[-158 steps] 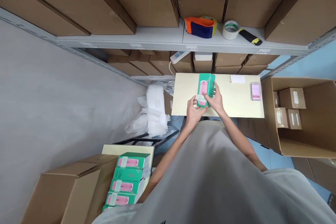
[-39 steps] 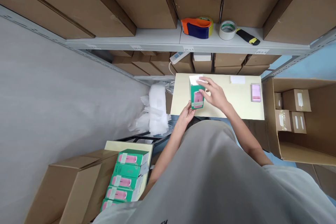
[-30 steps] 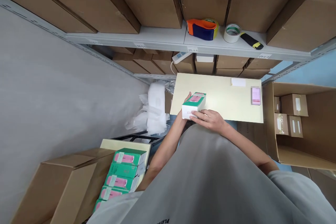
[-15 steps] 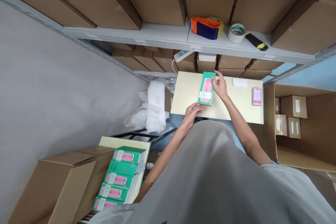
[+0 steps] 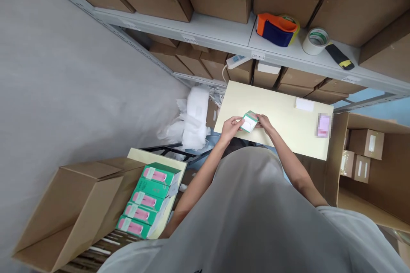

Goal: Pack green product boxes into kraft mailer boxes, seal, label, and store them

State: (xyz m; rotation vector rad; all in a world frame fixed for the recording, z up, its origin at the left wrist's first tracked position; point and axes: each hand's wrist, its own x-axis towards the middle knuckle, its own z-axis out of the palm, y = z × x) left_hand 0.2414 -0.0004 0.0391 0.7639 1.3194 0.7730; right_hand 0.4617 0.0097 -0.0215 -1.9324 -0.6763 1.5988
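A small green and white box (image 5: 249,121) is held end-on between both hands over the near edge of the pale yellow table (image 5: 282,111). My left hand (image 5: 231,126) grips its left side with curled fingers. My right hand (image 5: 263,122) grips its right side. Only the box's white end face and a strip of green show. Several matching green boxes with pink pictures (image 5: 145,200) lie stacked at lower left, beside an open cardboard carton (image 5: 77,209).
A white slip (image 5: 304,104) and a pink item (image 5: 323,125) lie on the table's right part. An open carton with small brown boxes (image 5: 365,153) stands at the right. The shelf above holds a tape dispenser (image 5: 276,29), a tape roll (image 5: 315,40) and a knife (image 5: 339,56). White wrapping (image 5: 194,117) lies left of the table.
The green box was lying lengthwise under my right hand half a second ago; now it is turned end-on and held by both hands nearer my body. The view has tilted.
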